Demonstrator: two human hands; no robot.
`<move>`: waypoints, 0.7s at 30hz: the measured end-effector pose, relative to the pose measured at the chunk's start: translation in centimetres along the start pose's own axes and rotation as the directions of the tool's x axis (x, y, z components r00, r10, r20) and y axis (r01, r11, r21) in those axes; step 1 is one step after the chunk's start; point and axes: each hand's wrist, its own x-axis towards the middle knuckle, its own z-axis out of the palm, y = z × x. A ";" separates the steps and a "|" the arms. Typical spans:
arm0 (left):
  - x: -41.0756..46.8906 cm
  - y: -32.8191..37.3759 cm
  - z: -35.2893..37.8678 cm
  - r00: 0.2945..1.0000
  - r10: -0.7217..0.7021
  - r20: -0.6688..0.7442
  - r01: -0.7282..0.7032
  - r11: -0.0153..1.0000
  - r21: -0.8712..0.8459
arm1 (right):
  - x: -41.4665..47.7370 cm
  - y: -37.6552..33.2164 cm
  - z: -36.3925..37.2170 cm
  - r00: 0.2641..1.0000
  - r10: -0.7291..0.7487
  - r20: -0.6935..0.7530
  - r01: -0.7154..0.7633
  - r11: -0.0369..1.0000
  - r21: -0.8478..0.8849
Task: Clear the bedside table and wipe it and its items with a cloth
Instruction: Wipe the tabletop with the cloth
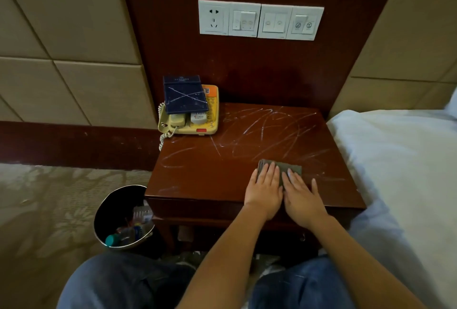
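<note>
A dark red wooden bedside table [197, 175] carries white scribble marks over most of its top. A folded grey cloth [293, 168] lies near its front edge. My left hand [264, 191] and my right hand [303, 197] press flat on the cloth side by side, fingers stretched forward. At the table's back left corner stands a yellow telephone [210, 120]. A dark blue folder [185, 94] with a white cross scrawled on it rests on the telephone. A small white device [198, 118] lies beside the handset.
A black waste bin [111, 212] holding bottles and wrappers stands on the patterned carpet, left of the table's front corner. A bed with white sheets [395, 160] touches the table's right side. A white switch and socket panel [261, 19] is on the wall above. My knees are below.
</note>
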 end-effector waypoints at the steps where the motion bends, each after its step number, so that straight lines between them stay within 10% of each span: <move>1: -0.3 -1.1 -0.1 1.000 -0.007 -0.006 0.007 1.000 0.001 | 0.3 -1.1 -0.1 1.000 -0.004 -0.004 0.004 1.000 0.011; 13: -12.7 -22.3 -0.3 0.942 -0.337 0.004 0.332 0.929 0.163 | 3.3 -25.2 0.5 0.920 -0.387 0.065 0.386 0.922 0.020; 21: -9.3 -16.4 -0.5 0.942 -0.332 -0.050 0.335 0.939 0.079 | 2.7 -18.5 0.7 0.940 -0.342 0.011 0.340 0.937 0.082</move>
